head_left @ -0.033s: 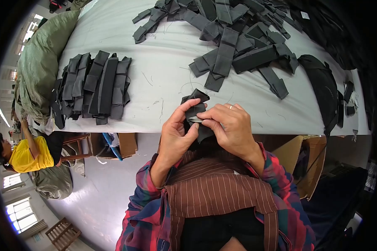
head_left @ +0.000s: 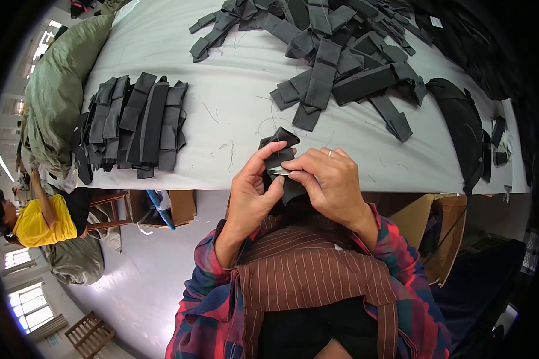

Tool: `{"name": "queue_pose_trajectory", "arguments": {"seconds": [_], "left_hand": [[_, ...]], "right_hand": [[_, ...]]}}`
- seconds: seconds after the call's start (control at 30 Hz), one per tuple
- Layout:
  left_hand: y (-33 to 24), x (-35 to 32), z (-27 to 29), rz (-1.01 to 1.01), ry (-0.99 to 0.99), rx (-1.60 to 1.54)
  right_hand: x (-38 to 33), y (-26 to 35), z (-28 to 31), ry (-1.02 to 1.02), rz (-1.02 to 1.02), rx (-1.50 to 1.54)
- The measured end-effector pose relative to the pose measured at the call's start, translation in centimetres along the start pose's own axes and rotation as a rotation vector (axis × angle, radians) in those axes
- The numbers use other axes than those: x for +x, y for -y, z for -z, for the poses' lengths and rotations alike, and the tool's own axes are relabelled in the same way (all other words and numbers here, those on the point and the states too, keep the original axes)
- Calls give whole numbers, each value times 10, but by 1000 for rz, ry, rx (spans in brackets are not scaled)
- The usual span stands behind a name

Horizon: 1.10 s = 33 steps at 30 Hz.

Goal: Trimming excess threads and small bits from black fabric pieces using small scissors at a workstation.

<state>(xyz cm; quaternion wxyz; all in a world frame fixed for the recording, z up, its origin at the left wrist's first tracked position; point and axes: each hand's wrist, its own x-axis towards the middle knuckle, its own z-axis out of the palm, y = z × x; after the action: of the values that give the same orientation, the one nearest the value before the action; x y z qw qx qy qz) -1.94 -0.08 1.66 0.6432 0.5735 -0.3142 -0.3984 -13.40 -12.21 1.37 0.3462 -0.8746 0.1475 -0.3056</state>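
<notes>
Here, a folded dark fabric strip (head_left: 279, 157) is held at the near edge of the white counter (head_left: 221, 128). As I see it, the left hand (head_left: 250, 191) pinches it between thumb and fingers; the fingers of the right hand (head_left: 332, 179) press together on a small, pointed metal tool (head_left: 279, 171), its tip over the cloth. Beyond lies a loose heap of dark strips (head_left: 323, 69); to its left, a row of similar strips (head_left: 133, 127) lies side by side. A bulging green sack (head_left: 66, 90) rests along the counter's left side.

No writing can be read, the white tag (head_left: 436, 21) on the black fabric (head_left: 470, 51) being too small
</notes>
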Motion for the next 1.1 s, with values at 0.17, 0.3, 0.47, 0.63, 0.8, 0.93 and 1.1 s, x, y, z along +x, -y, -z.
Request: {"name": "queue_pose_trajectory", "arguments": {"seconds": [0.17, 0.3, 0.47, 0.63, 0.8, 0.93, 1.1], "left_hand": [[-2, -1, 1, 21, -2, 14], [-3, -1, 1, 27, 15, 13], [0, -2, 4, 38, 31, -23], [-5, -3, 3, 101, 24, -42], [-7, -2, 10, 124, 23, -191], [-3, -2, 12, 121, 10, -220], [-6, 0, 22, 137, 1, -517]], "right_hand": [[1, -1, 1, 24, 18, -30], [1, -2, 2, 34, 22, -31], [2, -1, 5, 43, 35, -40], [3, -7, 9, 8, -62, 107], [4, -8, 22, -43, -361, 509], [5, -10, 24, -16, -314, 496], [7, -5, 26, 2, -307, 512]]}}
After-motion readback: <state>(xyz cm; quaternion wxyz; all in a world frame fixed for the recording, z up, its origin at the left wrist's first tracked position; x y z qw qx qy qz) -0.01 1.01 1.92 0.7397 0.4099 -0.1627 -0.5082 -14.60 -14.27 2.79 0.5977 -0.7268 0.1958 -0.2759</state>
